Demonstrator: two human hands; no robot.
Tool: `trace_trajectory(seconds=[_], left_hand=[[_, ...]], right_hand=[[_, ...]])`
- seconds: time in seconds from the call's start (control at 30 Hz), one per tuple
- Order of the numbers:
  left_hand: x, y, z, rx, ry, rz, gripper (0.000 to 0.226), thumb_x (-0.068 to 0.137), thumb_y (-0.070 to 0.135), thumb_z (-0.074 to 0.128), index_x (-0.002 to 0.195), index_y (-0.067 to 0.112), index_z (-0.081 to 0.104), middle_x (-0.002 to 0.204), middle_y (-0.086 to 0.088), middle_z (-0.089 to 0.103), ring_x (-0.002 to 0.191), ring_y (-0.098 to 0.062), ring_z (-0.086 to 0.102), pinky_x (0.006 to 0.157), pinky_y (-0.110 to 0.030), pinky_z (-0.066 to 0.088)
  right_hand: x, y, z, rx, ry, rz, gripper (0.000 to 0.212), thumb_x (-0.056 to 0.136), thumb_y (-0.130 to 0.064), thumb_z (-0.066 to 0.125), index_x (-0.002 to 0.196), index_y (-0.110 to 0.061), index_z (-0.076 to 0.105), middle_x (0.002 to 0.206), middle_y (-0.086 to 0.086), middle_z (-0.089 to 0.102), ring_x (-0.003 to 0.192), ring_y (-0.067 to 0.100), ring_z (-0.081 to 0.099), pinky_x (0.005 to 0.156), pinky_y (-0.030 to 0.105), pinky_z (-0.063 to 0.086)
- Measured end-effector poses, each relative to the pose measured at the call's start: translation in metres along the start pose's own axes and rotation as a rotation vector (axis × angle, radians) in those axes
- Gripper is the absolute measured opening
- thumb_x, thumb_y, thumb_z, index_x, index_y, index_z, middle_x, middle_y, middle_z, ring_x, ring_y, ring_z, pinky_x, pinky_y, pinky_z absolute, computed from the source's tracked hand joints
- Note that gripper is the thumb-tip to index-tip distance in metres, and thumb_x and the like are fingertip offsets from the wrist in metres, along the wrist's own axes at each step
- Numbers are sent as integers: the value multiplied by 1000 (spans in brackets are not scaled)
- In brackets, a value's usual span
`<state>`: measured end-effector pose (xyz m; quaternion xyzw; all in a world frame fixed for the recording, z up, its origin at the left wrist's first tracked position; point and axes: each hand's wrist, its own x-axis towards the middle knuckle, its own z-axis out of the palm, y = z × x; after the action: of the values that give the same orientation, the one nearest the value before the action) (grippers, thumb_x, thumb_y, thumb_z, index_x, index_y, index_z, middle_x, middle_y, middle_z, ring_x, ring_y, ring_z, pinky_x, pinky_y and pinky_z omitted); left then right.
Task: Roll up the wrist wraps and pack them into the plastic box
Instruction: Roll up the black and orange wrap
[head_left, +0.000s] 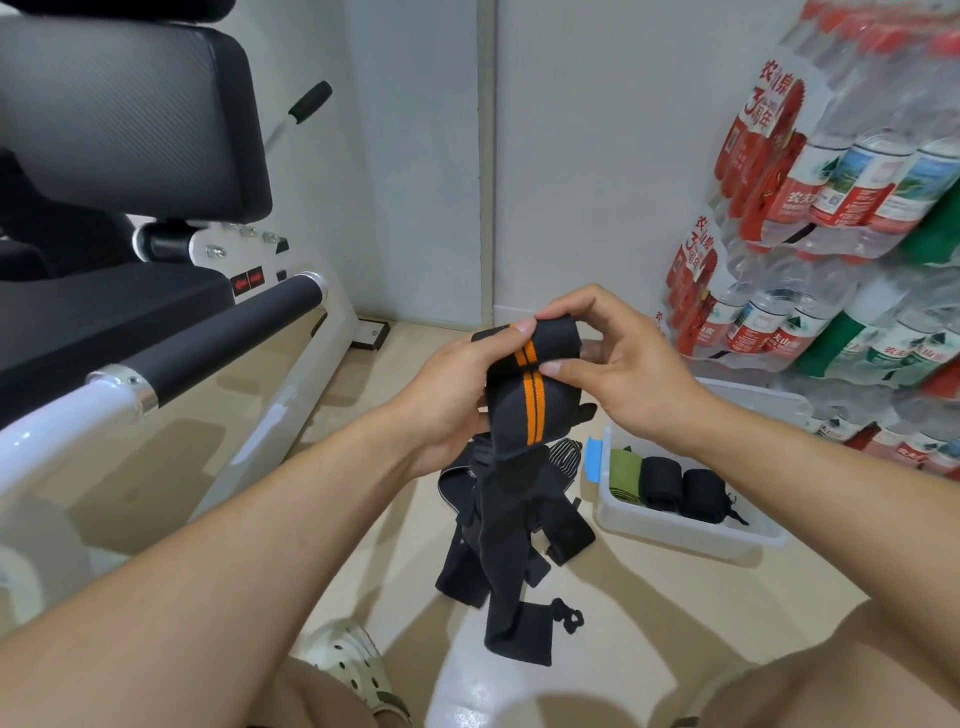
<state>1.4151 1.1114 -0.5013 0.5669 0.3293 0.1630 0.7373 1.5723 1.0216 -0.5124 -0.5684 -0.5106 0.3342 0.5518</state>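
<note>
at far left stands a gym machine (156, 291) with black pads and a white frame, its foam roller bar reaching toward the middle. near the bottom edge a pale perforated clog (353, 670) shows on the beige floor (311, 415). the left hand (457, 395) grips the orange-striped wrist wrap (530, 395) from the side, thumb on top of the rolled part, while the right hand (618, 364) pinches that roll between thumb and forefinger; the wrap is held up in the air, its loose tail hanging down toward the floor. below it lies a heap of unrolled wraps (498, 525), mostly black, one with thin white stripes. just right of the heap sits the clear plastic box (675, 535) on the floor, holding three rolled wraps side by side: a green roll (626, 473), then two black rolls (680, 488). a blue tag is at the box's left wall. stacked packs of bottled water (841, 208) fill the far right.
</note>
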Motion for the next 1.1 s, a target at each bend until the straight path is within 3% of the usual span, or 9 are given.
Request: trace_trajectory(seconds=[0.2,0.33,0.43,0.6,0.73,0.87,0.93,1.0,1.1], left_hand=[[4,0,-8,-79,11,2,38,98,25,65,130,7,62,121,-17,71,111,-32,70,98,-49,55],[4,1,-12,-143,39,23,39,93,11,70,130,10,58,99,-6,77,89,-20,75,87,-41,60],[3,2,-12,-133,31,28,39,93,7,69,130,13,57,90,0,74,81,-15,73,85,-39,60],[3,-1,-13,-92,39,43,47,91,-3,68,132,16,56,107,-8,70,97,-24,71,95,-46,58],[3,-3,-9,-76,79,57,55,88,-13,64,131,20,56,103,-8,69,93,-25,70,94,-49,58],[4,0,-6,-160,128,56,50,89,-9,65,131,17,56,99,-9,69,86,-23,70,88,-41,59],[4,3,-4,-222,140,41,42,92,1,67,131,12,56,92,-8,72,80,-20,72,84,-39,60],[3,5,-3,-254,164,31,40,94,9,68,132,6,56,90,-8,74,80,-19,73,85,-40,60],[2,7,-5,-165,137,4,39,97,25,65,127,1,64,107,-20,74,103,-32,72,98,-53,55]], right_hand=[[2,3,-3,-44,-9,33,46,85,0,77,120,-29,69,122,0,71,103,38,70,90,43,61],[2,-1,-1,52,-8,146,56,82,-36,70,137,-30,61,131,3,67,111,22,71,89,36,61],[2,-2,1,90,-36,275,55,86,-48,58,137,-30,59,122,4,74,114,27,70,86,34,62],[-2,-4,1,44,-91,330,56,103,-28,53,156,-25,36,118,-5,72,92,5,73,70,20,58],[-3,3,8,-75,-52,319,65,105,-26,53,161,-31,22,141,-7,60,113,10,68,99,32,56],[-1,4,10,-54,-26,260,60,104,-11,55,157,-28,34,136,-15,59,106,9,72,96,29,58],[-1,2,7,-56,-22,208,52,102,-4,55,150,-21,46,137,-6,61,97,12,74,86,28,61],[-1,1,7,-40,-16,160,45,101,4,55,142,-13,52,134,3,62,75,9,70,62,16,55],[1,4,7,-85,-1,95,41,99,7,57,134,-14,57,129,4,64,65,24,57,50,14,43]])
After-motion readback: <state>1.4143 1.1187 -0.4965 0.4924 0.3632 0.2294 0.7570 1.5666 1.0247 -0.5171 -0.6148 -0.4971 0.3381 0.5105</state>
